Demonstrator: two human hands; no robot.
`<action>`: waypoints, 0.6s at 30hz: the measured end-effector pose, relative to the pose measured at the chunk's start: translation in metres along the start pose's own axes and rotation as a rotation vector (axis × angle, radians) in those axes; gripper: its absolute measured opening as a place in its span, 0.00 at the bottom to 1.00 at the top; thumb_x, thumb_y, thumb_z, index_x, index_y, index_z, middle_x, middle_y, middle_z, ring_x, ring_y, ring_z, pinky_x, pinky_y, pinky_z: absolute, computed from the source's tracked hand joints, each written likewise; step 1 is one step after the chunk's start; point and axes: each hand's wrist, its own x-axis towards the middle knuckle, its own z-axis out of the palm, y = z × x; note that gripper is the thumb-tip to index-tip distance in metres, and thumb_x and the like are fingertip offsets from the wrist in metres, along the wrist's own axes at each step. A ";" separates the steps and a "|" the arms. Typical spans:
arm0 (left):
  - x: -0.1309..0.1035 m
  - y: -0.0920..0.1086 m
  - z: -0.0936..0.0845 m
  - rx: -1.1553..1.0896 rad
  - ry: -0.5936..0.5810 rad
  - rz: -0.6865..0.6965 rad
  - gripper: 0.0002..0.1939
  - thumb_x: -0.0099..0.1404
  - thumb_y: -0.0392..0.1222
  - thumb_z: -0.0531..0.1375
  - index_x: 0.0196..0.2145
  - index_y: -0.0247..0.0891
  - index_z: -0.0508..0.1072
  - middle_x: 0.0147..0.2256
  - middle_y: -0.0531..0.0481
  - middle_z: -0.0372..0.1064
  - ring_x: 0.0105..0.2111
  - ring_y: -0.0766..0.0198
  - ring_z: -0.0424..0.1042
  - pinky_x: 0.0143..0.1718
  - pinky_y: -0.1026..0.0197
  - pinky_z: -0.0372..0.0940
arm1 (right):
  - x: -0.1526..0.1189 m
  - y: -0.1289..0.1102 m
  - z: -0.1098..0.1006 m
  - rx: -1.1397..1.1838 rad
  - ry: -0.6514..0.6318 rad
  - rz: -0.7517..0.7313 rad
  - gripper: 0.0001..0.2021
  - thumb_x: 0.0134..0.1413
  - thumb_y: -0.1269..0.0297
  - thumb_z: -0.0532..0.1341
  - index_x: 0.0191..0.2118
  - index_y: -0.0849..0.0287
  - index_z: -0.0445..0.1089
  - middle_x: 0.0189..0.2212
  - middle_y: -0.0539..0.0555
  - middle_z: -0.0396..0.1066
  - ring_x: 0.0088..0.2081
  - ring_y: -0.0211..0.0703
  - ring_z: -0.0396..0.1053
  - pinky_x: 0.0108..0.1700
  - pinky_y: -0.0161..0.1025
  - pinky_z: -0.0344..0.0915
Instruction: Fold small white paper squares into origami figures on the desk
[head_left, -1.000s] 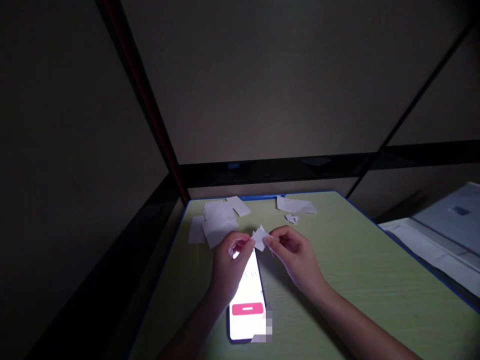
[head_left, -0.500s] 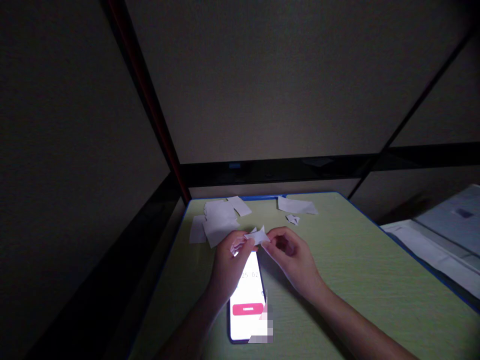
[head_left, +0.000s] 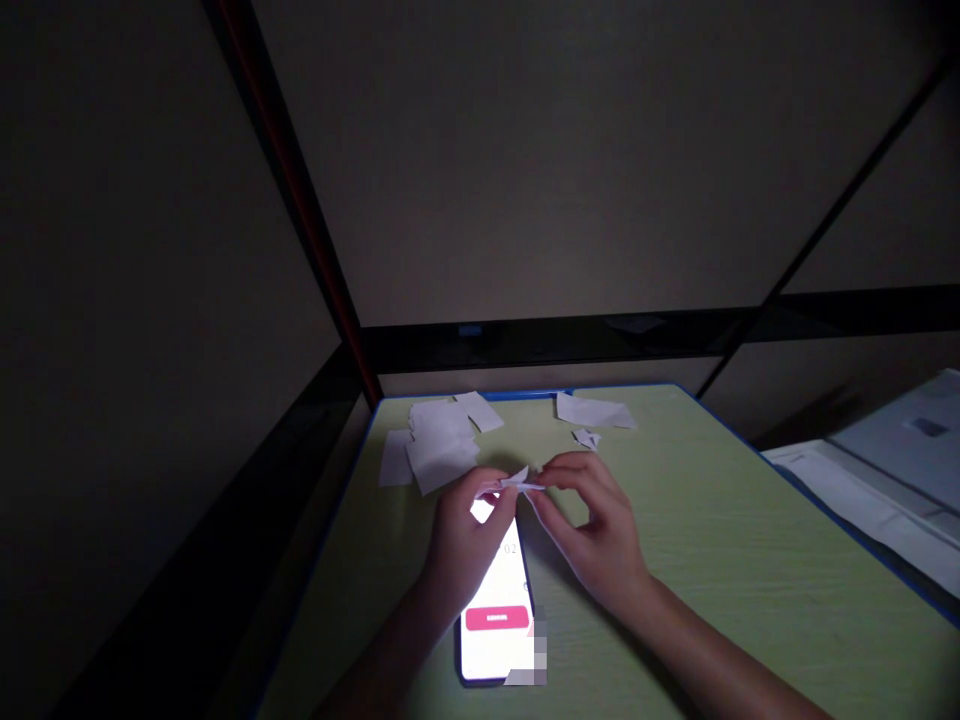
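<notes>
A small folded piece of white paper (head_left: 519, 482) is held up between both hands, seen nearly edge-on with one pointed flap standing up. My left hand (head_left: 466, 530) pinches its left end between thumb and fingers. At the other end, my right hand (head_left: 592, 525) grips it with thumb and index finger, the other fingers curled above. Below the hands a lit phone (head_left: 495, 645) lies on the table, its screen white with a red button; my left hand covers part of its upper half.
Overlapping white paper sheets (head_left: 442, 460) lie at the table's far left. A paper strip (head_left: 596, 411) and a small folded paper piece (head_left: 586, 439) lie at the far right. The green table (head_left: 720, 520) has a blue edge. A white box-like object (head_left: 892, 480) stands beyond its right side.
The folded paper has tilted from showing its face to nearly edge-on. My right hand's fingers have lifted and shifted slightly right; my left hand has turned a little over the phone.
</notes>
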 end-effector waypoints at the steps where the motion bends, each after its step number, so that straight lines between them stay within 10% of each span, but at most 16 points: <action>1: 0.000 0.000 0.000 -0.014 0.004 -0.016 0.05 0.57 0.38 0.58 0.31 0.35 0.70 0.28 0.49 0.71 0.30 0.64 0.71 0.33 0.65 0.64 | 0.000 -0.001 -0.001 -0.009 0.002 -0.027 0.07 0.48 0.75 0.62 0.33 0.57 0.68 0.33 0.53 0.64 0.37 0.42 0.64 0.37 0.40 0.62; 18: -0.003 0.004 0.000 -0.026 -0.004 0.014 0.04 0.56 0.35 0.57 0.31 0.34 0.71 0.28 0.49 0.73 0.30 0.64 0.73 0.32 0.65 0.67 | -0.006 -0.001 -0.001 -0.133 -0.029 -0.228 0.10 0.44 0.78 0.62 0.33 0.58 0.67 0.27 0.53 0.69 0.30 0.42 0.64 0.31 0.40 0.60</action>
